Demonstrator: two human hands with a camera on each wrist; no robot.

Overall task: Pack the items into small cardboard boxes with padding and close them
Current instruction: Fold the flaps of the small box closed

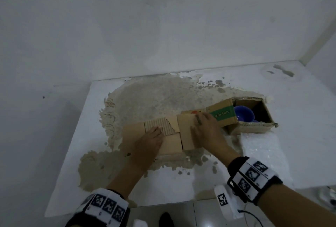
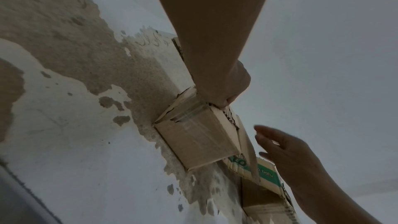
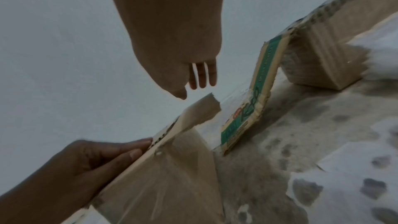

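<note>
A small brown cardboard box sits mid-table with its top flaps folded over. My left hand lies flat on the top flaps, fingers straight, beside a torn patch of bare corrugation. The right-side flap is still tilted up, and my right hand hovers at its upper edge with straight, spread fingers; contact is unclear. A second cardboard box stands open at the right with a blue cup inside. Its green-printed flap reaches toward my right hand.
A sheet of bubble wrap lies on the white table in front of the open box. The tabletop's coating is peeled off in a large brown patch. A wall rises directly behind the table's far edge.
</note>
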